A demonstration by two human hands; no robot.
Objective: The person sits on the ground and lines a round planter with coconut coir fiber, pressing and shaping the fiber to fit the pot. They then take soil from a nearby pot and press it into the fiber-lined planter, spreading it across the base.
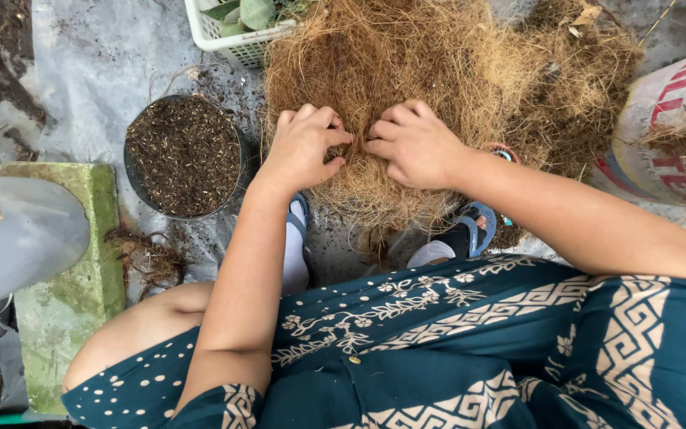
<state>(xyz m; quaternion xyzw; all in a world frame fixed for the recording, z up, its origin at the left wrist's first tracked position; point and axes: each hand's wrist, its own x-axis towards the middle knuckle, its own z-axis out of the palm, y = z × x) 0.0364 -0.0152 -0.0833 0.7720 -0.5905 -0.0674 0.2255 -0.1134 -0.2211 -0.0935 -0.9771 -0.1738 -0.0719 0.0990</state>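
A big heap of brown coconut fibre [438,71] lies on the grey plastic sheet in front of me. My left hand [303,147] and my right hand [414,144] sit side by side on its near edge, fingers curled and pinching a tuft of the fibre between them. Below the hands a loose wad of fibre [375,199] hangs toward my sandalled feet [470,234]. My dark teal patterned dress fills the bottom of the view.
A round black pot [184,155] full of dark soil mix stands left of the heap. A white plastic basket [236,32] with green leaves is at the back. A mossy green block [73,278], a grey container [9,234] and a printed sack [668,127] flank me.
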